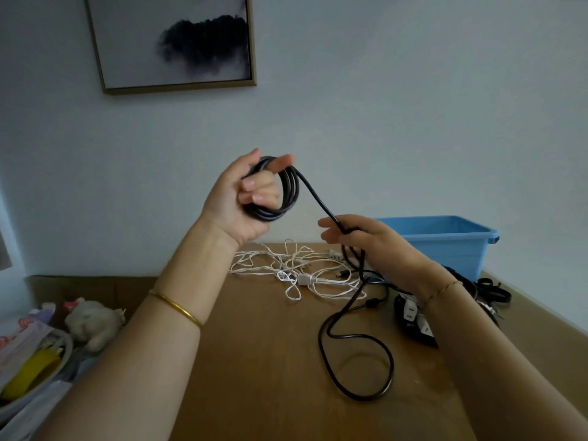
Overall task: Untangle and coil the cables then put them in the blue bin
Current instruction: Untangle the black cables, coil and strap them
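The left hand (245, 198) is up in the air. Its fingers curl tight round a few rings of the long black rubber cable (291, 192). From the rings the cable runs down toward 4 o'clock to the right hand (372, 243), which pinches it between thumb and fingers. Below that hand the rest of the cable drops to the brown wooden table (254, 377) and lies in one big loose loop at about 5 o'clock.

The step now looks like winding the black cable into a coil, and it is not done yet. Next, I think, the right hand must lift the cable over the left hand for another ring, letting it slide so it does not kink.

The tangled thin white cable (296, 272) waits at 12 o'clock on the table. The blue plastic bin (445, 240) sits at 2 o'clock.
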Demonstrator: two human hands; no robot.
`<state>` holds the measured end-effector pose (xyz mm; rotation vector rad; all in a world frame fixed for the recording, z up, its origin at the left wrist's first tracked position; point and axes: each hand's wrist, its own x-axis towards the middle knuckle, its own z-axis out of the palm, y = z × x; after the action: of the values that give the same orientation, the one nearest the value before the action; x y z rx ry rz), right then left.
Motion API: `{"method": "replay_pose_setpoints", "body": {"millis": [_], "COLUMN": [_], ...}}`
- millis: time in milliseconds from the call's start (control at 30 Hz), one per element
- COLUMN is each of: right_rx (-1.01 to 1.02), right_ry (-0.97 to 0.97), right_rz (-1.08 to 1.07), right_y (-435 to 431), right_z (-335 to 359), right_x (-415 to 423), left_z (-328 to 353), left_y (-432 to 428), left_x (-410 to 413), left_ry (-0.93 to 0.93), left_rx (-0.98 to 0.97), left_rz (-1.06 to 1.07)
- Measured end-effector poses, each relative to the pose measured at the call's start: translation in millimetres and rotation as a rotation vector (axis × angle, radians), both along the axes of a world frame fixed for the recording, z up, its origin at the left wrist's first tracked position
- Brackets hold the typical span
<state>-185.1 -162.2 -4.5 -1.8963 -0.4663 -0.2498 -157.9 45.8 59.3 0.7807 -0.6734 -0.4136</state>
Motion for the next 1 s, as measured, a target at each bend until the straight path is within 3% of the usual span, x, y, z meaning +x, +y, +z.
{"method": "replay_pose_setpoints", "body": {"millis": [133, 200, 333, 433, 633, 700, 867, 1000], "right_rx": [0.403, 0.426, 0.019, -0.312, -0.521, -0.547, -0.268, -0.256], "right_ry": [0.141, 0.220, 0.289, 0.205, 0.007, -0.041, -0.145, -0.254], "right_rz": [0.170, 0.187, 0.167, 0.168, 0.231, 0.237, 0.157, 0.150], "right_y": [3, 3, 6, 17, 26, 27, 28, 38], "right_z": [0, -2, -15, -18, 1, 4, 14, 26], "right_x": [1, 2, 4, -8, -39, -48, -64, -71], "left_z": [29, 43, 54, 47, 22, 13, -16, -45], "left_y": [-2, -4, -10, -10, 16, 25, 30, 23], "left_x": [-5, -8, -9, -2, 30, 39, 52, 61], "left_ry": [0.015, 0.002, 0.014, 0.046, 0.186, 0.206, 0.118, -0.119], "left_rx": [-0.129, -0.176, -0.227, -0.225, -0.276, -0.228, 0.026, 0.395], "left_rz": [0.209, 0.287, 0.373, 0.455, 0.695, 0.803, 1.010, 1.100]}}
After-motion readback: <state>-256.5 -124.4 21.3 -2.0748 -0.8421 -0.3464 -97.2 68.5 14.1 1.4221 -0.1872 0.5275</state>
